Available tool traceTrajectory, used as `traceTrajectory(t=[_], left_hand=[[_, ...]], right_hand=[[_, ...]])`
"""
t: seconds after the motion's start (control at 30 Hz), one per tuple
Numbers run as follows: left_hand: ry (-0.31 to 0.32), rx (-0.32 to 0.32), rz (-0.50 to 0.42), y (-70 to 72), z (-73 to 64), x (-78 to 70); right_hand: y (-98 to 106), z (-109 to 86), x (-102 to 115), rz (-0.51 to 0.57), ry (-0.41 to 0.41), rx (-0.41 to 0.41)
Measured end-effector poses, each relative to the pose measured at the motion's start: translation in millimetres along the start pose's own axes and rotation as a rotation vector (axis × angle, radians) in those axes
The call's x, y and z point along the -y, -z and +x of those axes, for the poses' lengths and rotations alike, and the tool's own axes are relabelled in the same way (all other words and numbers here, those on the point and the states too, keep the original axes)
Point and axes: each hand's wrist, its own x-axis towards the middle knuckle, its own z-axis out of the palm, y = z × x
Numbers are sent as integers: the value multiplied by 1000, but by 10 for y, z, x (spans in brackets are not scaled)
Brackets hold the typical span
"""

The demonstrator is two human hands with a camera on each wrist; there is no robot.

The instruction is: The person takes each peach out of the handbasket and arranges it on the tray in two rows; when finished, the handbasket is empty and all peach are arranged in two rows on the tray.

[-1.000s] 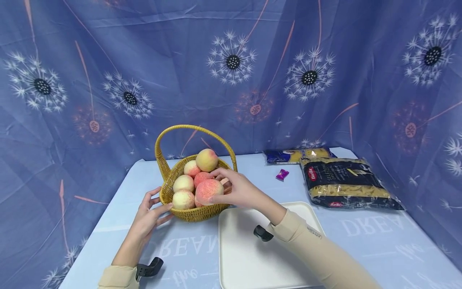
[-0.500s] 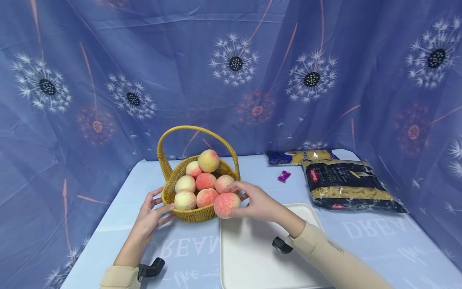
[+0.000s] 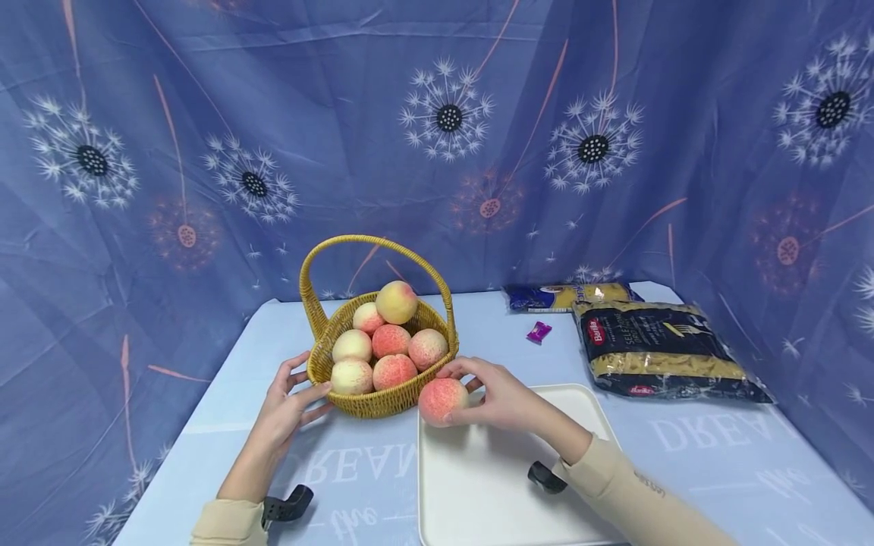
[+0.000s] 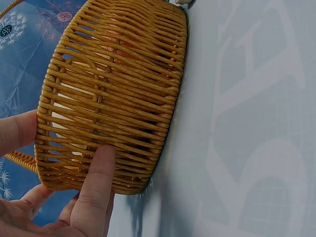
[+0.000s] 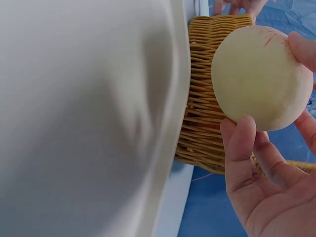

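My right hand (image 3: pixel 501 402) grips a pink and pale yellow peach (image 3: pixel 442 402) between thumb and fingers, just above the tray's back left corner and to the right of the wicker basket (image 3: pixel 378 406). Its pale underside fills much of the right wrist view, where the fingers (image 5: pixel 242 148) hold the peach (image 5: pixel 261 79) from below. Several more peaches (image 3: pixel 392 340) lie heaped in the basket. My left hand (image 3: pixel 280 409) holds the basket's left end. The left wrist view shows one digit pressed along the basket's side (image 4: pixel 118 98) and others around its end.
A shallow white tray (image 3: pixel 505 485) lies in front of the basket's right end, under my right forearm. Farther right are a small purple wrapped candy (image 3: pixel 539 332), a blue pasta packet (image 3: pixel 570 296) and a large black pasta bag (image 3: pixel 669 349). A patterned blue curtain (image 3: pixel 341 136) hangs behind.
My right hand has carried the peach from above the basket, right and toward me, to above the tray. More peaches in the basket are uncovered. My left hand stays on the basket.
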Motion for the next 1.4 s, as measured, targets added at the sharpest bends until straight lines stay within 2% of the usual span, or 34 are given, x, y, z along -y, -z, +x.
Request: traceTrajectory(t=[0.53, 0.87, 1.4], left_hand=[[-5, -6, -21, -5, 5, -16], [-5, 0, -18, 8, 17, 11], [-8, 3, -14, 12, 2, 26]], right_hand=[[-112, -46, -162, 30, -32, 14], [-188, -40, -267, 52, -6, 10], [-187, 1, -255, 50, 17, 62]])
